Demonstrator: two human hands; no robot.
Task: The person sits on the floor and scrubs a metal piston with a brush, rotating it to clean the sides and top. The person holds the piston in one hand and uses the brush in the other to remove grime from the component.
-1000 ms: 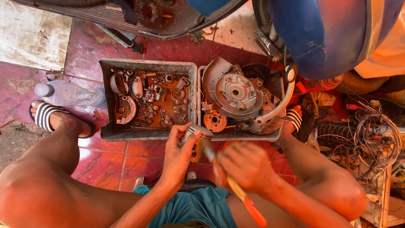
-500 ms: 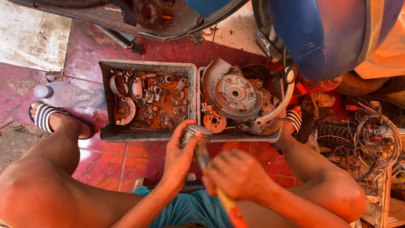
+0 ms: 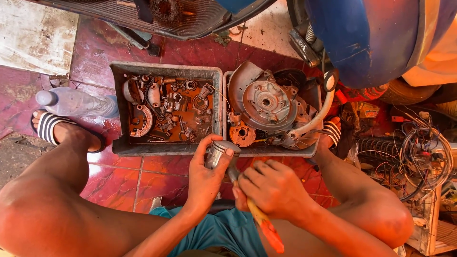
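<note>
My left hand (image 3: 205, 177) grips a metal piston (image 3: 220, 152), a silver cylinder held just in front of the two grey trays. My right hand (image 3: 273, 188) is closed around a brush with a yellow and orange handle (image 3: 264, 223); its bristle end touches the piston's underside. Both hands hover above the red tiled floor between my bare knees. The brush head is mostly hidden by my fingers.
The left grey tray (image 3: 120, 107) holds several small oily parts in rusty liquid. The right tray (image 3: 271, 151) holds a round engine cover (image 3: 266, 102) and a white hose. A plastic bottle (image 3: 74, 103) lies left, a wire tangle (image 3: 423, 152) right, a blue vehicle body (image 3: 362, 38) above.
My right hand has moved the brush back and forth against the piston and now sits closer to it. The left hand has turned the piston slightly. The view has shifted a little.
</note>
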